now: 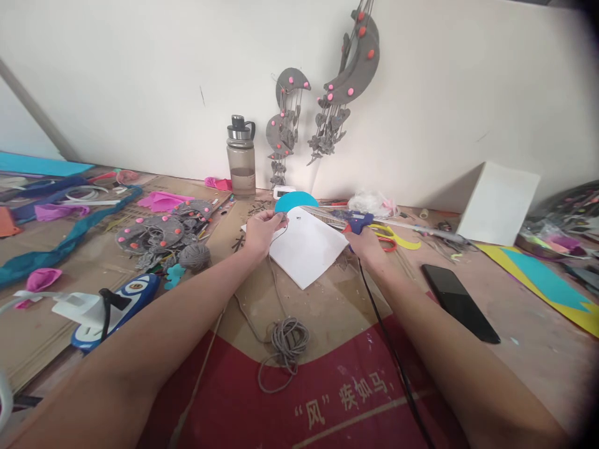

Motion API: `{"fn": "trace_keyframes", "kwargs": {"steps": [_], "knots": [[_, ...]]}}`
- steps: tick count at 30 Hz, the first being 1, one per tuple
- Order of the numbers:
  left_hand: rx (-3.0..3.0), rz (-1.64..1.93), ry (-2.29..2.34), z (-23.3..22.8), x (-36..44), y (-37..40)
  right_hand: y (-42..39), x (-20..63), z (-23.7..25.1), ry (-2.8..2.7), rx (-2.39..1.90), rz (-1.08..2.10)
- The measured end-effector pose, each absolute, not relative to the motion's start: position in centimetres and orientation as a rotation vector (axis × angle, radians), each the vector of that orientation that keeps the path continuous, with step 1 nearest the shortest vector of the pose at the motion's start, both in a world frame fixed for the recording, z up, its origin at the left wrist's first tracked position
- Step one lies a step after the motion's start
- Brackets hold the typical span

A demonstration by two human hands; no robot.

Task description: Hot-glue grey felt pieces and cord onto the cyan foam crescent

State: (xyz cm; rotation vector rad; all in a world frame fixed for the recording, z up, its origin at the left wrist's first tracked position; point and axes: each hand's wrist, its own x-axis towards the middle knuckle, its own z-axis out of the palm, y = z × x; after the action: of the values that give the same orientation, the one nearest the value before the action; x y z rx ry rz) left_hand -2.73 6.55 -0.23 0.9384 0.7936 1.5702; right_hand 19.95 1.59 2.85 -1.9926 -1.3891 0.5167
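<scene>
A grey cord (276,234) is pinched between the fingers of the left hand (262,232), which is closed on it just at the near edge of a turquoise paper disc (296,201). From the hand the cord is led down across the table (528,337) to a loose coil (289,342) lying near the front edge, at the border of a red printed sheet (337,393).

A blue glue gun (354,219) is gripped in the right hand (369,244), the fingers wrapped round its handle; its nozzle is pointed left, toward the disc. A black cable (384,330) is trailed from the gun along the right forearm toward the front edge.

Between the two hands a white sheet (306,249) is laid flat, one corner turned toward the front edge. The disc is partly covered by its far corner.

Just right of the gun, red-and-yellow scissors (390,238) are seen, and a black phone (459,302) is laid face down further right. A water bottle (241,157) is stood at the back edge against the wall, beside grey crescent hangings (349,81) with pink dots. Toward the left edge, a heap of grey felt pieces (161,234) and a ball of grey yarn (195,255) are gathered; a power strip (77,307) is placed nearer the front left corner. A white board (498,202) is leaned against the wall toward the right.
</scene>
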Motion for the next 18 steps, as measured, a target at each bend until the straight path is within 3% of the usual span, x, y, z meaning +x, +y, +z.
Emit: {"fn": "trace_keyframes", "kwargs": {"steps": [5, 10, 18], "knots": [[0.947, 1.547, 0.808, -0.5, -2.7, 6.6, 1.7, 18.5, 2.1, -1.147, -1.535, 0.733], [0.967, 1.525, 0.842, -0.8, -2.6, 6.6, -1.1, 15.1, 2.3, -1.338, -1.122, 0.657], [0.989, 1.526, 0.864, -1.1, -2.5, 6.5, -3.0, 14.0, 2.2, -1.744, -1.254, 0.581]]}}
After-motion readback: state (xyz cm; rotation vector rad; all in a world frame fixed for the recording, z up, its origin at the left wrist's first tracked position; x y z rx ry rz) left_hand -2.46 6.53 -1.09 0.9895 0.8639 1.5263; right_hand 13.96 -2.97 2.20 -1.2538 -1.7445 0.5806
